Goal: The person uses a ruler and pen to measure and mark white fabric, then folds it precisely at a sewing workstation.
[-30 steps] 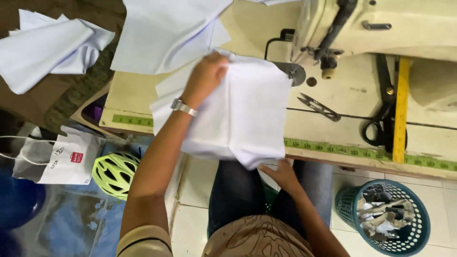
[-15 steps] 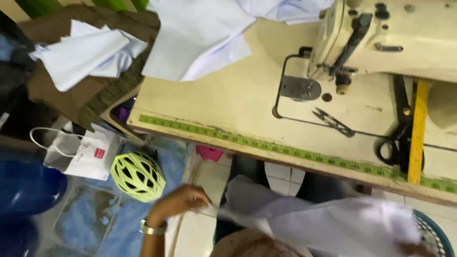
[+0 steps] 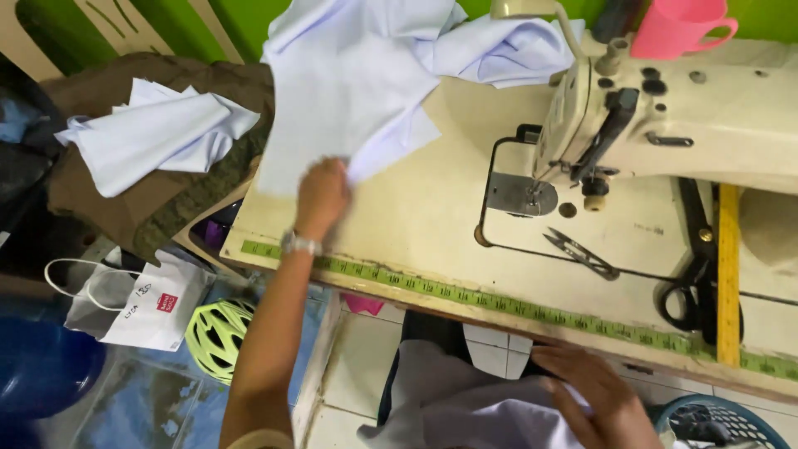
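My left hand (image 3: 322,198), with a watch on its wrist, reaches up onto the cream sewing table (image 3: 432,216) and pinches the lower corner of a pale white cloth pile (image 3: 366,75) lying at the table's back left. My right hand (image 3: 594,391) rests low on another pale white cloth (image 3: 465,407) spread over my lap, below the table's front edge. The cream sewing machine (image 3: 665,116) stands to the right of the cloth pile.
Thread snips (image 3: 582,254), black scissors (image 3: 694,274) and a yellow ruler (image 3: 729,274) lie on the table's right. A green tape measure (image 3: 499,303) runs along the front edge. A pink cup (image 3: 677,25) sits on the machine. Left: folded white cloth (image 3: 150,137), paper bag (image 3: 133,303), green helmet (image 3: 218,337), teal basket (image 3: 723,424).
The cloth held up in both hands has come down onto my lap. My left hand dropped low, then rose to the cloth pile on the table. The view tilted upward.
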